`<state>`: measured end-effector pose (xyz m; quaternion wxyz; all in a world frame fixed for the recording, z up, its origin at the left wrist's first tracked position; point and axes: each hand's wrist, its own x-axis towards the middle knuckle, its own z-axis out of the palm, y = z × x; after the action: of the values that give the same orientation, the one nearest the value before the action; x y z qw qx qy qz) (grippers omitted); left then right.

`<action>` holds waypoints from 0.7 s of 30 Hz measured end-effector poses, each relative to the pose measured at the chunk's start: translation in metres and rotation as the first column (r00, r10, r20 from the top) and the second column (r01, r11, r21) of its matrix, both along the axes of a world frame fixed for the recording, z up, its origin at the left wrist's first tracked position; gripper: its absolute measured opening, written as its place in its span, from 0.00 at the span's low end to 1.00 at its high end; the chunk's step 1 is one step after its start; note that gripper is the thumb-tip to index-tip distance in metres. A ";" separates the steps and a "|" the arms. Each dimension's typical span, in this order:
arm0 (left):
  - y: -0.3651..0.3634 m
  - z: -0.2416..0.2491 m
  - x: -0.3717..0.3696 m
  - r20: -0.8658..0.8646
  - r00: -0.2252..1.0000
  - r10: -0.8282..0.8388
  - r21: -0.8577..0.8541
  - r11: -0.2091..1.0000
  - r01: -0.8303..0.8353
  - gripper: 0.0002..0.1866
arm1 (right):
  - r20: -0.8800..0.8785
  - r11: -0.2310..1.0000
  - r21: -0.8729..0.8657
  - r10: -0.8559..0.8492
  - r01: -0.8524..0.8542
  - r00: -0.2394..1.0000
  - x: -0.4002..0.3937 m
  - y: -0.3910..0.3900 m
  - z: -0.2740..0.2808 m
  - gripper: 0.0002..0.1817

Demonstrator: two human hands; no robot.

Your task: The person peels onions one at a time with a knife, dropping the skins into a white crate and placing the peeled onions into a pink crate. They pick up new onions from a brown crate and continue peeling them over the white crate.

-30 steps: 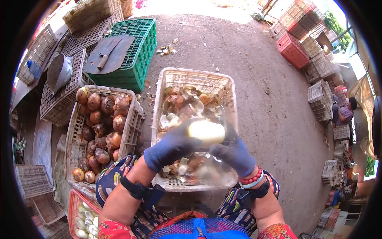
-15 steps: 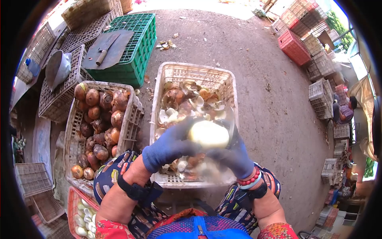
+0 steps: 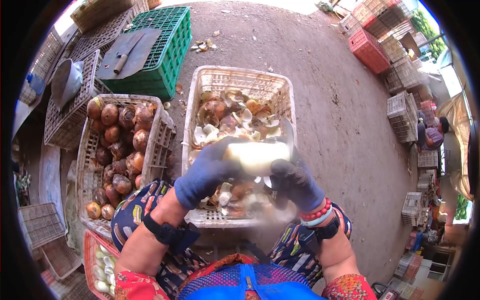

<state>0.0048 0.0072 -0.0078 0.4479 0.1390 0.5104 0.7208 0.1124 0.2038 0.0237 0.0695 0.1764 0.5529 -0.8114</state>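
Note:
A pale peeled onion (image 3: 256,158) is gripped by my left hand (image 3: 207,167), whose blue-gloved fingers close around its left side. My right hand (image 3: 299,186), gloved too, is closed on a knife whose blade (image 3: 288,133) points up along the onion's right end; the handle is hidden in the glove. The right thumb presses close to the onion's lower edge. Beneath both hands stands a whitish plastic crate (image 3: 240,73) holding onion skins (image 3: 217,112) and peel scraps. Below the hands, part of the crate is blurred.
To the left, a crate (image 3: 165,135) holds unpeeled brown onions (image 3: 119,150). A red basket (image 3: 89,260) of peeled onions sits at lower left. Another knife (image 3: 121,61) lies on a board atop a green crate (image 3: 170,60). Stacked crates and a seated person (image 3: 434,135) are at right.
The onion has turned in my hands and now looks longer sideways. The knife blade shows more clearly at its right. The whole view has shifted slightly, with the crates appearing higher.

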 end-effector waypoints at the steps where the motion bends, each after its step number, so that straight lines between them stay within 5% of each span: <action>1: 0.003 0.002 0.001 -0.004 1.000 0.023 -0.004 1.000 -0.023 0.28 | 0.010 0.997 0.074 -0.001 0.000 1.000 0.000 0.001 0.000 0.41; 3: 0.005 0.004 0.002 -0.020 0.997 0.081 0.010 0.997 -0.080 0.27 | 0.063 0.993 0.119 -0.008 0.000 0.998 -0.001 0.002 0.006 0.40; 6: 0.005 0.002 -0.003 -0.270 0.961 0.059 -0.125 0.987 -0.096 0.32 | 0.002 0.988 0.152 0.020 -0.020 1.000 -0.007 0.005 -0.001 0.38; 9: 0.008 -0.003 0.003 -0.549 0.817 0.176 -0.054 0.968 -0.244 0.25 | -0.078 0.974 0.227 -0.008 0.026 0.997 -0.004 -0.006 -0.001 0.42; 11: 0.003 0.005 0.002 -0.420 0.891 0.172 -0.045 0.977 -0.210 0.24 | -0.149 0.952 0.306 0.015 0.032 0.989 -0.001 -0.015 0.001 0.47; 15: -0.008 0.021 -0.007 -0.088 0.988 0.126 0.005 0.992 -0.126 0.25 | -0.135 0.998 0.040 -0.038 0.043 0.990 0.004 -0.007 0.001 0.51; 17: -0.013 0.023 -0.010 0.040 0.994 0.103 0.058 0.993 -0.105 0.23 | -0.077 0.967 0.243 0.091 -0.070 0.993 0.003 -0.002 -0.003 0.51; 20: -0.014 0.016 -0.012 0.010 0.997 0.071 0.104 0.992 -0.072 0.22 | -0.034 0.927 -0.373 -0.056 0.040 0.998 0.010 0.002 -0.015 0.59; 21: -0.014 0.018 -0.015 0.054 0.997 0.055 0.233 0.970 -0.066 0.25 | -0.059 0.905 -0.423 -0.083 0.050 0.995 0.010 -0.003 -0.015 0.60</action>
<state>-0.0098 -0.0066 0.0099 0.4179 0.1582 0.4149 0.7926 0.1228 0.2011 0.0088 0.0573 0.1451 0.3607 -0.9195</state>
